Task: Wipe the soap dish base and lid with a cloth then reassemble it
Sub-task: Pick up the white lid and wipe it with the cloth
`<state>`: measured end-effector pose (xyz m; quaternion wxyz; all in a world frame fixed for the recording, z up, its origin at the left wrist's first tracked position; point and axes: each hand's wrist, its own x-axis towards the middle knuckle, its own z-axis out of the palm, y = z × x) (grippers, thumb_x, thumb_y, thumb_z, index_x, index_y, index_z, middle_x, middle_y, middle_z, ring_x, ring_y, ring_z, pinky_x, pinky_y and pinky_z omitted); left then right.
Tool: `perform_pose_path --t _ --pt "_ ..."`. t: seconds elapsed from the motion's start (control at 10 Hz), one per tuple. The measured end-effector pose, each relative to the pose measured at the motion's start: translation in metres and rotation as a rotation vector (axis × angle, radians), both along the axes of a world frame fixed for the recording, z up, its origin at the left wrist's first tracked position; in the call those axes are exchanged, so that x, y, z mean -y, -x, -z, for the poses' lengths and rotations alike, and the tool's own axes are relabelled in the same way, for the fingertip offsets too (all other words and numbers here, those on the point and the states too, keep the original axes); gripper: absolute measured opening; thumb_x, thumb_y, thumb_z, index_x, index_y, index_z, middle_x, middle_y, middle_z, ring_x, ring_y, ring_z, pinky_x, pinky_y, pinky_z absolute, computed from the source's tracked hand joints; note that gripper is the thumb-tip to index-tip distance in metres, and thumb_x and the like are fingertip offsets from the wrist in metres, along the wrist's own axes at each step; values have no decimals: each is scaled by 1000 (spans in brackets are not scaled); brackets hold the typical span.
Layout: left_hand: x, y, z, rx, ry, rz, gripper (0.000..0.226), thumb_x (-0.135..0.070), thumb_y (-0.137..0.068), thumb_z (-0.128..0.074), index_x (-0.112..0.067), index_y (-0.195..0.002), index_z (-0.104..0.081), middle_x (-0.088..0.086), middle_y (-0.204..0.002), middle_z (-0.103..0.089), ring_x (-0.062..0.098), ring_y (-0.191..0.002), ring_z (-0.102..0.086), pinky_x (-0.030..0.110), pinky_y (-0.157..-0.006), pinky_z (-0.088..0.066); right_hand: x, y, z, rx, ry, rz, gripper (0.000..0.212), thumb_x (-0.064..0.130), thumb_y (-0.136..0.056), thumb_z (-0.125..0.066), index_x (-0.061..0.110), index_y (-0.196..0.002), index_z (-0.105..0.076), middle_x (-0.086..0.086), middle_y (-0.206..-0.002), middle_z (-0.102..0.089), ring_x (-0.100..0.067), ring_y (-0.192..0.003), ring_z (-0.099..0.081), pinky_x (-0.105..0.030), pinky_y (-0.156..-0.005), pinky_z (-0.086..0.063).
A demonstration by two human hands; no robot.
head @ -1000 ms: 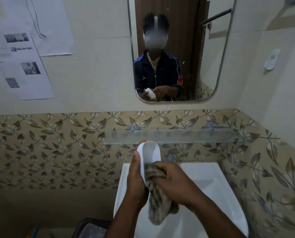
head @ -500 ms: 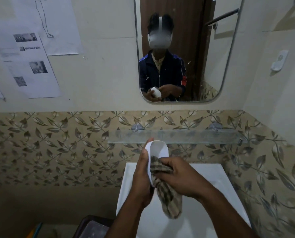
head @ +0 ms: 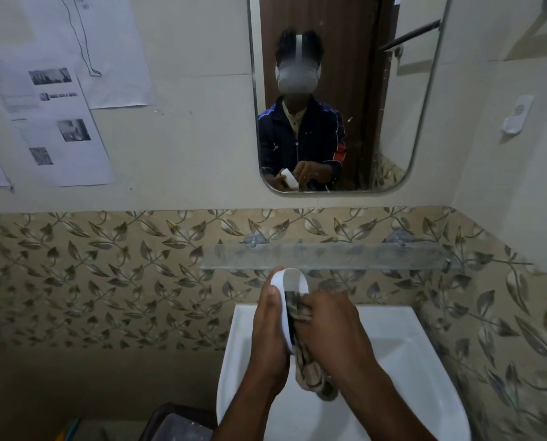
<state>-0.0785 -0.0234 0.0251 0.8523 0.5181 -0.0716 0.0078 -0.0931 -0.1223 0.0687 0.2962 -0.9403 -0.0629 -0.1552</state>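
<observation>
My left hand grips a white oval soap dish part upright over the sink, its hollow side facing right. My right hand holds a checked brown cloth bunched inside that hollow; the cloth's loose end hangs down below both hands. Whether the white part is the base or the lid I cannot tell. The other half of the dish is not in sight.
A white sink lies below my hands. A glass shelf runs along the leaf-patterned tiles just beyond them. Above hangs a mirror. A dark bin stands at the lower left.
The cloth in my right hand has pushed higher into the dish hollow, covering more of it. The camera has shifted slightly; both hands stay over the sink.
</observation>
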Motion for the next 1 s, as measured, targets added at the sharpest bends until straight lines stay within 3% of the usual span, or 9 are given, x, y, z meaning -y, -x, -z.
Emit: perform_pose_path --t 0.1,0.2,0.3,0.4,0.5,0.6,0.7,0.9,1.0 --pt "6 3 -4 -53 27 11 50 -49 -101 -42 -23 -143 -52 4 -137 -65 22 -126 -61 46 -110 -46 -3 -7 -1 69 -116 94 26 18 -92 -60 14 -67 -58 12 -60 -49 -1 -55 -44 -13 -61 -34" --pt "5 2 -9 -160 58 45 54 -48 -93 -41 -15 -131 -62 10 -121 -73 23 -113 -69 36 -95 -58 -2 -9 -2 311 -225 43 20 13 -87 -67 20 -105 -73 9 -88 -72 5 -74 -56 3 -69 -35" --pt "-7 -5 -15 -181 93 156 53 -48 -94 -41 -11 -121 -69 17 -111 -75 27 -100 -74 34 -79 -62 9 0 3 205 -282 -240 49 2 -82 -63 27 -124 -66 13 -109 -69 1 -97 -62 -5 -85 -43" --pt "-11 -9 -15 -226 161 158 57 -51 -88 -46 -18 -131 -64 20 -120 -71 32 -100 -72 42 -79 -62 27 7 -1 15 -380 -478 43 5 -81 -60 27 -116 -72 16 -111 -71 1 -103 -65 -15 -90 -50" --pt "-4 -6 -14 -222 225 178 56 -50 -90 -44 -19 -133 -62 20 -126 -68 34 -104 -71 44 -80 -62 35 0 -3 30 -275 -493 37 6 -80 -64 29 -107 -75 15 -104 -74 6 -96 -65 -12 -87 -50" --pt "7 -8 -9 -262 219 183 54 -48 -90 -45 -10 -119 -71 19 -119 -72 32 -104 -72 42 -85 -61 28 -9 -1 295 -176 -263 27 19 -79 -65 22 -105 -75 6 -102 -75 -4 -93 -67 -19 -88 -51" --pt "11 -5 -4 -248 157 149 50 -44 -97 -47 -13 -134 -62 16 -133 -66 32 -126 -60 48 -111 -42 20 -11 5 377 -52 -44 30 27 -85 -57 16 -108 -72 -2 -100 -73 -16 -90 -68 -29 -82 -56" --pt "7 -2 -3 -182 97 53 41 -44 -99 -43 -26 -126 -67 12 -124 -71 30 -116 -67 52 -106 -47 10 9 4 24 62 -67 12 23 -90 -58 19 -99 -66 2 -90 -61 -14 -81 -59 -21 -66 -41" --pt "5 -3 6 -137 86 29 43 -52 -95 -54 -35 -133 -62 9 -139 -62 32 -128 -58 57 -111 -41 23 8 -7 -243 -20 -130 26 26 -84 -61 22 -58 -58 5 -57 -52 -6 -52 -49 -16 -49 -34"
